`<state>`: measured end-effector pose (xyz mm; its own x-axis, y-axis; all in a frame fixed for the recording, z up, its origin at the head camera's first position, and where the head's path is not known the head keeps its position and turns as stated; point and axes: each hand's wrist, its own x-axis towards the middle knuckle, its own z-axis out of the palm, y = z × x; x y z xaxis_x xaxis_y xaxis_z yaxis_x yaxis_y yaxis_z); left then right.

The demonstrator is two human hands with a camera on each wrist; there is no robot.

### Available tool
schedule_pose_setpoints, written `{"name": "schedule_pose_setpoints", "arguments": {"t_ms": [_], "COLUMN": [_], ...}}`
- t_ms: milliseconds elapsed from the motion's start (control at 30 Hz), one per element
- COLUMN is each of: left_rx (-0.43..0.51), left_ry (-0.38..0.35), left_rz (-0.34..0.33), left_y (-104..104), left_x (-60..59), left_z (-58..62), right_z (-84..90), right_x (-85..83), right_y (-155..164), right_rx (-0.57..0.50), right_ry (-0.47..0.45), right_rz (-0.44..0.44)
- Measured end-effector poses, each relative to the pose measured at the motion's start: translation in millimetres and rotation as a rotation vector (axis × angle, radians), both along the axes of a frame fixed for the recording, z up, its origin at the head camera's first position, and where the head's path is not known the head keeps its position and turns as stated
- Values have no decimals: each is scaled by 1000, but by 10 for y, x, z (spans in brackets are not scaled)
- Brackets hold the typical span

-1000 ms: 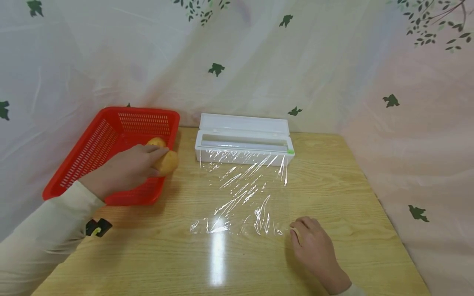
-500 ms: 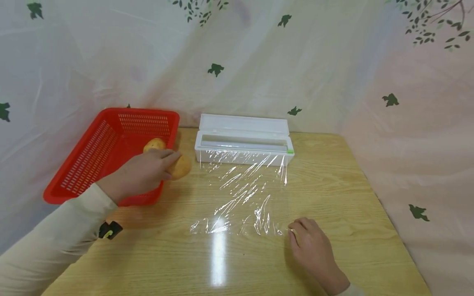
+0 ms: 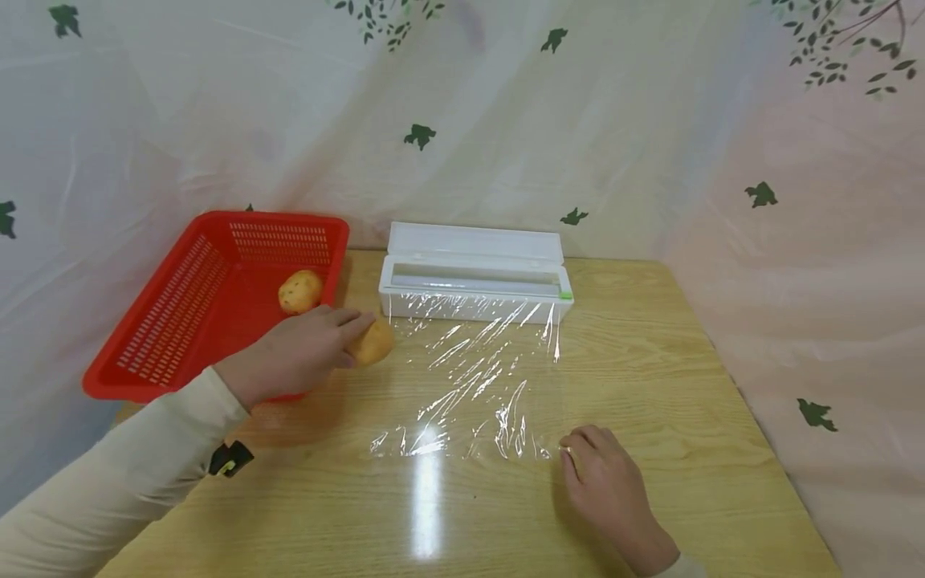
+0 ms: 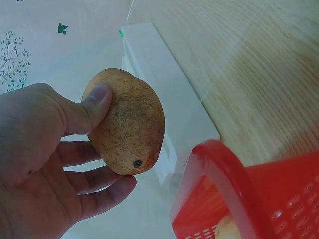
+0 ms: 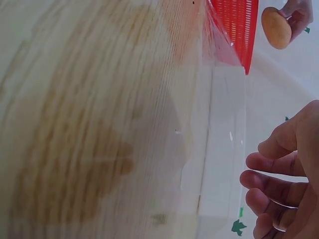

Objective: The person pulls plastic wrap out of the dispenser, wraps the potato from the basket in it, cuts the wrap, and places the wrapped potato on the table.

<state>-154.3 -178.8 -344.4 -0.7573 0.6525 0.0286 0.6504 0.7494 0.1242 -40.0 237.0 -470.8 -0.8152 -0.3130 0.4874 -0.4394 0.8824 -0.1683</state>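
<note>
In my left hand I hold a potato, thumb on one side and fingers behind it, just past the basket's right rim. The left wrist view shows this potato with a dark spot near its lower end. A sheet of clear plastic wrap stretches over the table from a white dispenser box, whose lid is up. My right hand is at the sheet's near right corner, thumb and index finger together as if pinching it; the film there is hard to see.
A red plastic basket stands at the left, with another potato inside by its right wall. The wooden table meets a leaf-patterned curtain at the back and right. A small green piece sits on the box's right end.
My left hand has carried the potato rightward and slightly nearer, over the basket's rim, uncovering the other potato. The right hand has barely moved.
</note>
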Motion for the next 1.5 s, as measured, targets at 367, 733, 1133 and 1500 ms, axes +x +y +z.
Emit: {"name": "schedule_pose_setpoints", "arguments": {"t_ms": [367, 733, 1133, 1500], "left_rx": [34, 36, 19, 33], "left_ry": [-54, -61, 14, 8], "left_rz": [-24, -65, -126, -168], "left_y": [143, 320, 462, 567], "left_x": [32, 46, 66, 87], "left_z": [-100, -185, -274, -370], "right_z": [10, 17, 39, 23], "right_x": [5, 0, 16, 18], "right_y": [-26, -67, -107, -122], "right_rx": [3, -5, 15, 18], "right_ry": [-28, -38, -63, -84], "right_rz": [-5, -19, -16, -21]}}
